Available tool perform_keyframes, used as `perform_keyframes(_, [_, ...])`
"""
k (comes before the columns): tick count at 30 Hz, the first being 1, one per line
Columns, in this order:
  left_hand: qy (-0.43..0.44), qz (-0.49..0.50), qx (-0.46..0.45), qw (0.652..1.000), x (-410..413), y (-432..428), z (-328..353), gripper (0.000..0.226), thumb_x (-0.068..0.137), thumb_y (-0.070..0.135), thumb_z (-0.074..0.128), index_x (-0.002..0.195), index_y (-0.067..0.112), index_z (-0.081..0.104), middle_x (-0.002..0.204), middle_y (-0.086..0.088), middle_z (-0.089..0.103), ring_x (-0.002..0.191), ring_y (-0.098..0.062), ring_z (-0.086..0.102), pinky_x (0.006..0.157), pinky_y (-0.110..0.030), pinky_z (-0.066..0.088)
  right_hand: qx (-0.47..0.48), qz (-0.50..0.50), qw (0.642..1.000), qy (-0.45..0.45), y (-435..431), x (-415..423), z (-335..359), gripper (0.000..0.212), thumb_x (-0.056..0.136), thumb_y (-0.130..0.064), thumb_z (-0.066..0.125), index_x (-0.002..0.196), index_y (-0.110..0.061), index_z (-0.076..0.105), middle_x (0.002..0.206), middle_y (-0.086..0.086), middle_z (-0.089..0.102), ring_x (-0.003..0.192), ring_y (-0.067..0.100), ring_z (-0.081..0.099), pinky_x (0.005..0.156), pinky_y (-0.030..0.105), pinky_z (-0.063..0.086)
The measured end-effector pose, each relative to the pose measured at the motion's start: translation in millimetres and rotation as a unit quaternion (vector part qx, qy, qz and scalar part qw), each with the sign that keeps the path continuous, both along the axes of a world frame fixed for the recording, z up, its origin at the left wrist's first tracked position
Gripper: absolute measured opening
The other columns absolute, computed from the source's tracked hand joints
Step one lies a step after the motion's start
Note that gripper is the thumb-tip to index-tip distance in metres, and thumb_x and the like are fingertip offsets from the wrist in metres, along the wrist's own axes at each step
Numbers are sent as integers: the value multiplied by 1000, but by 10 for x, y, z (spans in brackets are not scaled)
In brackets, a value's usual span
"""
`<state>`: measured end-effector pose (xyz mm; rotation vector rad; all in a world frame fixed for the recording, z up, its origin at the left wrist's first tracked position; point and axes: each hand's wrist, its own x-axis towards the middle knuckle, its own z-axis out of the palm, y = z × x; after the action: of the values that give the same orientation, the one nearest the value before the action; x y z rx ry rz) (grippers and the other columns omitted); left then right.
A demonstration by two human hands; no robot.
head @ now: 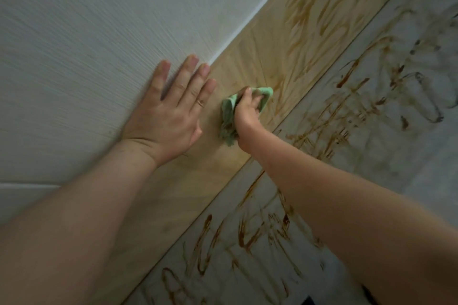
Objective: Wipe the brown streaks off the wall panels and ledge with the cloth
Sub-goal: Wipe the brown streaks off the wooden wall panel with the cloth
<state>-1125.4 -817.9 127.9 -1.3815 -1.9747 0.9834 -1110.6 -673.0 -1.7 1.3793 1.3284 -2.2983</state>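
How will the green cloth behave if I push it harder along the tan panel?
Probably floppy: the green cloth bunches and droops below the right hand. Likely light, as one hand grips it whole. It may smear rather than lift, since its folds already look brown-stained.

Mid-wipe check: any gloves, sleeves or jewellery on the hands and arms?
No gloves: left hand and right hand are bare. Both forearms are uncovered to the frame edge, with no sleeves, watch or bracelet. A faint line on one left finger could be a thin ring; too blurred to tell.
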Motion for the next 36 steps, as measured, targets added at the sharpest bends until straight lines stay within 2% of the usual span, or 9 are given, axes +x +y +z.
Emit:
perform_keyframes(5, [-34,93,-29,995,188,19,103,82,97,42,42,166,11,11,173,-15,5,160,-36,1,123,-62,-13,18,0,995,95,394,105,390,62,108,-56,27,162,-46,0,173,-5,-2,158,33,7,125,62,8])
perform_keyframes(9, [-106,154,29,982,381,435,202,77,77,38,71,147,16,48,165,-15,28,157,-36,13,124,-60,-11,114,-27,970,215,1062,-11,727,57,109,-46,31,161,-49,9,173,-9,-6,159,25,-2,127,57,3])
perform_keyframes(14, [-163,70,48,983,276,1100,320,63,78,30,50,135,3,51,153,-23,41,148,-40,30,128,-57,3,187,16,966,178,1811,-222,555,61,110,-47,32,162,-48,0,173,-7,-10,159,26,-4,128,54,3])
perform_keyframes(18, [-171,57,41,983,29,1763,369,67,75,24,61,136,-1,48,156,-25,38,151,-40,26,127,-58,12,171,55,972,153,1814,-170,377,64,109,-52,32,162,-47,-3,173,-1,-12,159,28,-4,128,51,2])
perform_keyframes(24, [-117,93,32,988,-265,2277,417,86,78,28,58,153,-6,32,167,-24,21,157,-40,14,129,-54,3,323,47,912,250,1863,-199,524,62,109,-48,38,160,-54,3,173,-7,-11,159,24,-9,124,46,0])
perform_keyframes(28, [-71,113,-31,991,-378,2293,419,95,87,44,44,161,-4,9,171,-22,2,159,-37,-4,128,-52,-9,249,-38,954,165,2426,-594,528,58,110,-49,28,161,-50,1,173,-3,-5,159,30,-3,127,60,3])
perform_keyframes(30, [-55,115,-58,990,-393,2260,404,95,90,48,37,162,-3,2,171,-21,-3,159,-36,-8,126,-53,-13,255,-22,952,169,2281,-508,521,58,110,-50,27,160,-52,-2,173,-5,-8,159,29,-4,126,62,4])
perform_keyframes(34, [-70,82,-49,993,-418,2294,352,89,90,42,34,162,-4,10,171,-24,4,159,-38,-1,127,-54,-9,327,60,914,235,1882,-210,421,61,108,-55,33,156,-59,-4,171,-13,-15,158,21,-12,125,51,3])
perform_keyframes(36, [-90,46,-56,993,-434,2405,287,88,89,40,38,162,-2,15,170,-24,3,159,-38,-2,128,-52,-6,305,22,928,213,2185,-412,335,60,108,-56,31,157,-59,-3,171,-12,-14,158,25,-11,126,52,0])
